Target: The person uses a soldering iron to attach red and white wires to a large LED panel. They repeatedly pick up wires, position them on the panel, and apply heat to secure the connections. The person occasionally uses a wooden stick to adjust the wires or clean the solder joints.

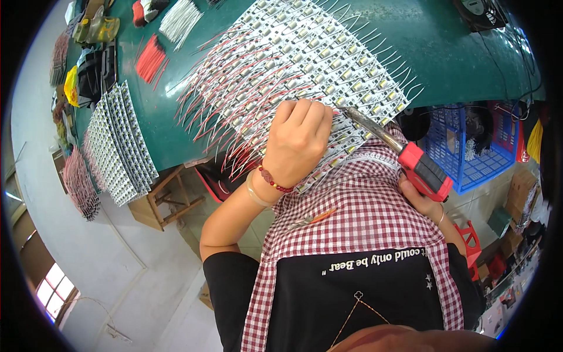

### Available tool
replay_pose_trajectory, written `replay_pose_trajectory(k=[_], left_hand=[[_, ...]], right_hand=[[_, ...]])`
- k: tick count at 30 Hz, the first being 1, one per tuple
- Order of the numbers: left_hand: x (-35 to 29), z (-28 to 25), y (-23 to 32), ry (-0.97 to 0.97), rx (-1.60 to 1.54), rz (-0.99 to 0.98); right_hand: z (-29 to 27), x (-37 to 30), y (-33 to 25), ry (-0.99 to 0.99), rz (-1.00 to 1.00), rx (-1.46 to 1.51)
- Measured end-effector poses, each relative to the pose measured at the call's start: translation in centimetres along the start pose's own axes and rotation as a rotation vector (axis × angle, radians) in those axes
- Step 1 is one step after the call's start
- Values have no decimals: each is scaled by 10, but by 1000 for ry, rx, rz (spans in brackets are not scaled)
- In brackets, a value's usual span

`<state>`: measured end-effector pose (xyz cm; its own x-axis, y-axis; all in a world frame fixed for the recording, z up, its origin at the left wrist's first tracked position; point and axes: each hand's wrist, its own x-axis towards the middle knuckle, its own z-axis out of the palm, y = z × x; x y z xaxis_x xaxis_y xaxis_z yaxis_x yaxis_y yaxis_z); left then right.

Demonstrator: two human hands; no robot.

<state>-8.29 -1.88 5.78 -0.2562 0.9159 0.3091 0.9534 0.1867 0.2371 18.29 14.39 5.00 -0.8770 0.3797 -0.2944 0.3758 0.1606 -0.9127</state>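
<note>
A wide sheet of white circuit boards [319, 77] lies on the green table and reaches over its near edge. Red and white wires [199, 111] fan out along its left side, and white wires stick out on the right. My left hand [298, 138] rests over the lower part of the sheet with its fingers curled together; what they pinch is hidden. In my right hand [413, 195] is a red and black soldering iron [423, 169]. Its metal barrel points up and left, with the tip just right of my left fingers, close to the boards.
Red wires [151, 60] and white wires [179, 23] lie in bundles on the table [434, 56]. More board sheets [120, 144] hang over the left edge. A black device [480, 13] stands far right. Below are a blue crate [469, 170] and a red stool [469, 240].
</note>
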Motion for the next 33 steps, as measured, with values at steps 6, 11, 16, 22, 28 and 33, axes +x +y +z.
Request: replay_pose_trajectory(k=[6, 11, 16, 22, 28, 33], left_hand=[[-1, 1, 0, -1, 6, 6], [0, 1, -1, 3, -7, 1], [-1, 2, -2, 7, 4, 6], [1, -1, -3, -17, 86, -1], [-1, 0, -2, 13, 66, -60], [-4, -1, -3, 141, -35, -102]], right_hand=[[2, 8, -8, 10, -102, -135], [4, 4, 0, 20, -84, -50], [4, -6, 5, 25, 114, 160], [7, 4, -13, 52, 84, 484], [4, 2, -6, 6, 18, 450], [6, 1, -4, 32, 25, 465]])
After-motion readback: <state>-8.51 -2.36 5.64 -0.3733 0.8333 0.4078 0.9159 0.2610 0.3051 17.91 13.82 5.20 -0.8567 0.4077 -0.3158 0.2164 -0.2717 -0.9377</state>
